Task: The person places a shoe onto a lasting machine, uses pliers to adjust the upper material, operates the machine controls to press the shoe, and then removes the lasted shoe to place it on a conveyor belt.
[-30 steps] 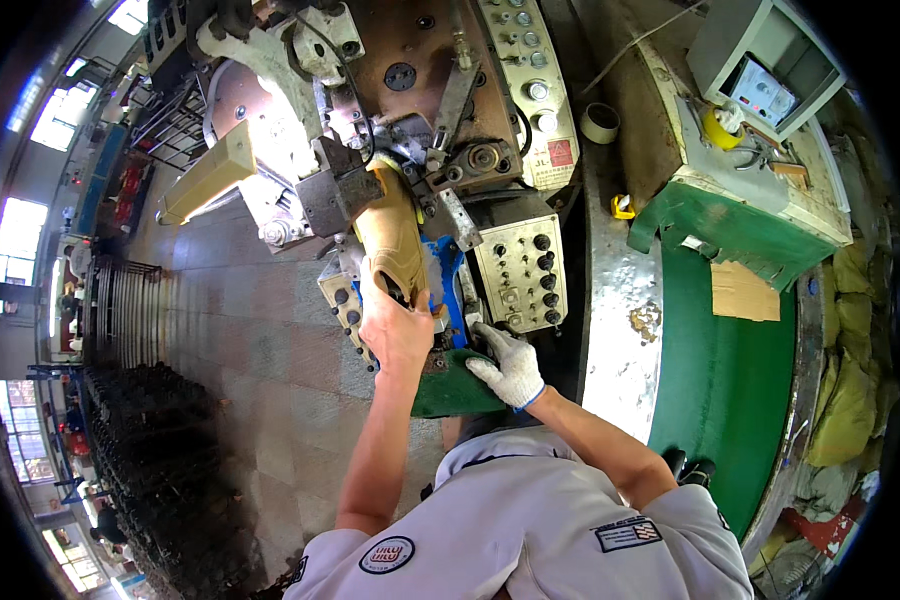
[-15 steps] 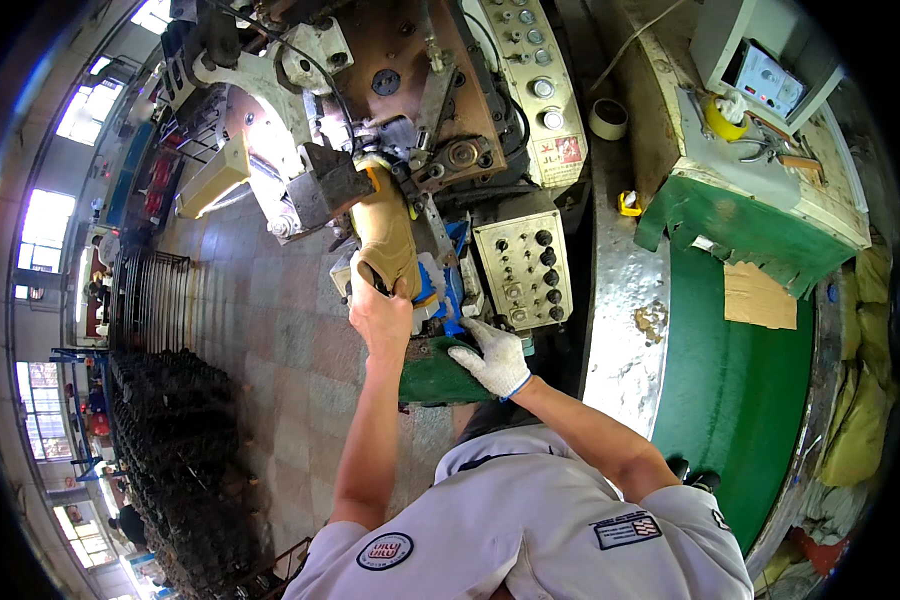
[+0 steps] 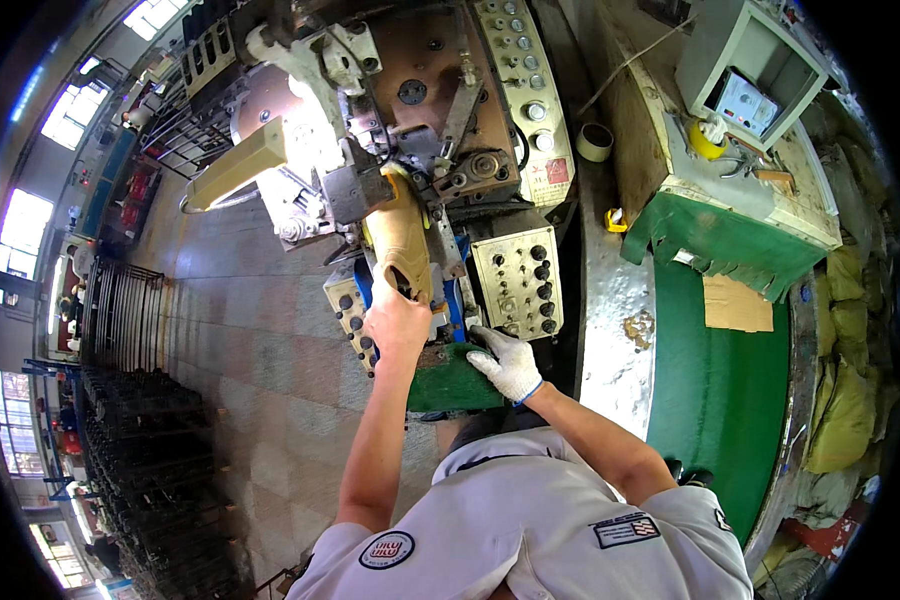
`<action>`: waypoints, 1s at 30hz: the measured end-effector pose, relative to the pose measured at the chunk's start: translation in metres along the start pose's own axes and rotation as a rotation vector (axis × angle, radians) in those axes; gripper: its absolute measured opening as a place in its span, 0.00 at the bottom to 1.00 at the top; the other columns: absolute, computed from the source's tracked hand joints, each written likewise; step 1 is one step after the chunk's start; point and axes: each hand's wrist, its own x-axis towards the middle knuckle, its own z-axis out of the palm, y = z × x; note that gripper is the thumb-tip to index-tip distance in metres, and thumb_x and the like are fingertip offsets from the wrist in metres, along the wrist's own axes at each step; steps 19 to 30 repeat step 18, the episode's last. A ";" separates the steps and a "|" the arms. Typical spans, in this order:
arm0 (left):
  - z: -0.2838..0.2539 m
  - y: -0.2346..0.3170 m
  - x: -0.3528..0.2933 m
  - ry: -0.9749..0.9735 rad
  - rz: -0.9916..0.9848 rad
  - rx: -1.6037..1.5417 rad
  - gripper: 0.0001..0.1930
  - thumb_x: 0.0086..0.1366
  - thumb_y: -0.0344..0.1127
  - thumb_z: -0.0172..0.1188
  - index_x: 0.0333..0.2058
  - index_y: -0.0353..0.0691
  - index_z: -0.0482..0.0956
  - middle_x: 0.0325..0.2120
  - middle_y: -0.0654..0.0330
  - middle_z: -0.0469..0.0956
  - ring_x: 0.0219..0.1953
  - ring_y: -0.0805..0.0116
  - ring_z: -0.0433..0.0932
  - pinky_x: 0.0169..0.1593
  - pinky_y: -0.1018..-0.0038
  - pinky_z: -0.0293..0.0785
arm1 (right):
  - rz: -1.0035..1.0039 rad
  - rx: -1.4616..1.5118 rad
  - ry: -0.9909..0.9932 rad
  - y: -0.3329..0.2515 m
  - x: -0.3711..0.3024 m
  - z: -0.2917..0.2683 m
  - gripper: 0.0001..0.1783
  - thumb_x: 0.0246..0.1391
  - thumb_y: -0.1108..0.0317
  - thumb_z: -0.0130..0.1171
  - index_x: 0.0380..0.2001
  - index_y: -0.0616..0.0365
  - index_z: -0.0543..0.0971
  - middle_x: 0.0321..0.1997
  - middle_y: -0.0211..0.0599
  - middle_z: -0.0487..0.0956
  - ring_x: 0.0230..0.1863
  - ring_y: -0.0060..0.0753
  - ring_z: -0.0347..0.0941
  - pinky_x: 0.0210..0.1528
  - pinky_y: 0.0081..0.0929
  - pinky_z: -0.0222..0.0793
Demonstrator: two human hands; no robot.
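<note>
A tan shoe upper [image 3: 400, 232], apparently stretched over a last, points toe-first into a lasting machine [image 3: 440, 150]. My bare left hand [image 3: 398, 325] is closed around its heel end, nearest me. The toe sits beneath the machine's dark metal head [image 3: 354, 185], which partly hides it. My right hand [image 3: 508, 364], in a white knit glove, rests with fingers stretched out at the edge of a green pad [image 3: 455, 380], just below the right control box [image 3: 518, 280]. It holds nothing that I can see.
Another knobbed control box [image 3: 350, 315] flanks the shoe on the left. To the right stands a green-draped bench [image 3: 730, 230] with a yellow tape roll [image 3: 707, 140], pliers and a small cabinet [image 3: 760, 80]. Dark racks [image 3: 155, 470] line the floor at left.
The view has shifted, so the machine appears slightly lower and further right, and the left control box shows more. My left hand still grips the shoe; my right hand stays by the pad.
</note>
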 end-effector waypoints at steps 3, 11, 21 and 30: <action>0.000 -0.011 0.004 0.005 0.099 -0.033 0.35 0.57 0.33 0.71 0.62 0.38 0.67 0.45 0.41 0.82 0.44 0.36 0.82 0.48 0.50 0.78 | 0.067 0.023 -0.016 -0.006 -0.001 0.000 0.37 0.62 0.41 0.61 0.60 0.62 0.77 0.55 0.57 0.82 0.56 0.57 0.79 0.57 0.42 0.75; -0.029 -0.032 0.012 -0.102 0.070 -0.297 0.31 0.54 0.33 0.73 0.57 0.37 0.75 0.40 0.45 0.86 0.45 0.47 0.85 0.51 0.60 0.79 | 0.298 0.647 0.135 0.000 -0.008 0.007 0.38 0.71 0.43 0.52 0.66 0.70 0.71 0.61 0.53 0.80 0.60 0.41 0.77 0.67 0.36 0.67; -0.062 -0.050 -0.025 -0.613 -0.288 -1.721 0.42 0.47 0.21 0.70 0.64 0.29 0.68 0.61 0.46 0.75 0.64 0.48 0.74 0.69 0.54 0.70 | 0.149 1.389 0.057 -0.041 0.026 -0.031 0.55 0.65 0.26 0.43 0.76 0.63 0.53 0.77 0.55 0.61 0.73 0.51 0.63 0.75 0.47 0.57; -0.062 -0.050 -0.025 -0.613 -0.288 -1.721 0.42 0.47 0.21 0.70 0.64 0.29 0.68 0.61 0.46 0.75 0.64 0.48 0.74 0.69 0.54 0.70 | 0.149 1.389 0.057 -0.041 0.026 -0.031 0.55 0.65 0.26 0.43 0.76 0.63 0.53 0.77 0.55 0.61 0.73 0.51 0.63 0.75 0.47 0.57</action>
